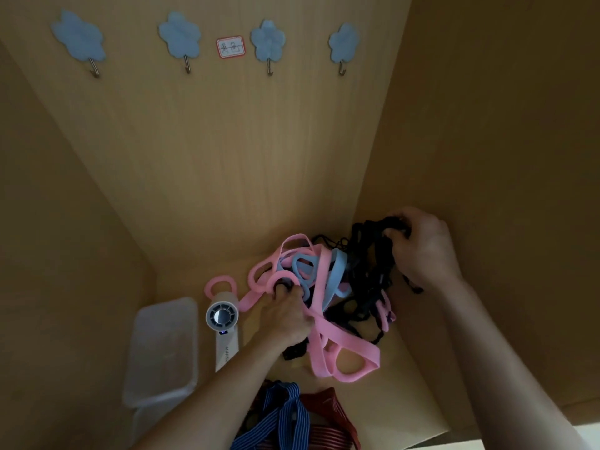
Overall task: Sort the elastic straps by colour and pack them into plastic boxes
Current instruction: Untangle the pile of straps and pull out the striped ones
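On the left side of the wooden cabinet floor [383, 394], clear plastic boxes [162, 349] stand stacked, with nothing inside that I can see. I think they wait there so that they are near the hand but not under the pile. Just beside them lies a white handheld fan [222, 323], and one pink loop [220, 284] shows just behind its head. Next comes the left hand [285, 316]. Its fingers are curled down into the tangle and they grip a pink strap [341, 352] near the middle of the heap, I judge in order to hold this colour back. Below it, at the near edge, a blue striped strap [285, 414] and red striped straps [331, 427] lie apart from the pile; whether they are already sorted I cannot tell. The light blue straps [337, 274] are wound between the pink ones and the black straps [367, 274], all crossing and touching. At the right, close to the side wall [487, 141], the right hand [422, 248] has its fingers closed round a bunch of the black ones at the far corner of the heap. From my seat it looks as if the two hands work against each other to separate black from pink. No strap is in a box yet, so I judge the sorting is near its beginning.
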The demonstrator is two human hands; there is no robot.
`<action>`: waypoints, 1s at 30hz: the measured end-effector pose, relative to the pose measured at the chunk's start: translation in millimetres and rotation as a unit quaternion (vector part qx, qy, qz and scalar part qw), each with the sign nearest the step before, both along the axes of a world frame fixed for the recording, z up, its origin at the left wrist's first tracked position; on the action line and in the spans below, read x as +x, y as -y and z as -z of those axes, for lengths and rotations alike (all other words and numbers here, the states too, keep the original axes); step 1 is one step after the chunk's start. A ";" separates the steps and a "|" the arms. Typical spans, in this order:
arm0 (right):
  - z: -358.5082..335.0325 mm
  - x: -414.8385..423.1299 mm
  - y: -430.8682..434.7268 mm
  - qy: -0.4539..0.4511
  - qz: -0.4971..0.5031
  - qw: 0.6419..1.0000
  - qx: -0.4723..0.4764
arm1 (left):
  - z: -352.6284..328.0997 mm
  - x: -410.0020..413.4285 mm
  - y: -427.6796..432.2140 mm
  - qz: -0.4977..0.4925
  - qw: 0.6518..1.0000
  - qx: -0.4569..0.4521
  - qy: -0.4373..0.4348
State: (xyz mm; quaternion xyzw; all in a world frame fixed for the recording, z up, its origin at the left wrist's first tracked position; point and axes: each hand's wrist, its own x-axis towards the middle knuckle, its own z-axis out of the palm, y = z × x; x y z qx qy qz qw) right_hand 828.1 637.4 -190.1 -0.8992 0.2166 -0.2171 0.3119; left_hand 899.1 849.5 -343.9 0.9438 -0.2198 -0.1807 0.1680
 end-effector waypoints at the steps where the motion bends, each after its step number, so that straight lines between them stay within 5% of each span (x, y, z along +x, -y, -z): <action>1: -4.2 -1.4 -0.7 0.019 0.006 1.000 0.007 | 3.8 0.4 0.8 -0.011 1.000 -0.018 -0.018; 7: -23.9 1.7 -9.9 0.099 0.012 0.994 0.047 | 3.3 5.1 -4.0 -0.045 0.996 -0.062 -0.052; 10: -28.4 4.0 -13.8 0.124 0.004 0.990 0.060 | -12.4 4.6 4.6 -0.079 0.994 -0.031 0.068; 13: -30.5 4.5 -15.4 0.138 -0.007 0.988 0.071 | -37.7 5.9 28.5 -0.031 0.972 -0.176 0.150; 15: -33.2 3.5 -16.3 0.150 -0.016 0.986 0.070 | -55.5 9.9 46.9 0.002 0.961 -0.244 0.130; 20: -42.5 -2.4 -8.1 0.179 -0.021 0.981 0.073 | -76.5 33.4 61.6 0.060 0.969 -0.216 0.105; 24: -36.3 -6.4 0.3 0.156 0.007 0.985 0.068 | -79.0 53.3 49.1 0.059 0.959 -0.274 -0.029; 30: -12.4 -4.8 -2.3 0.118 0.079 0.990 0.000 | -82.9 73.2 26.9 0.064 0.947 -0.291 -0.120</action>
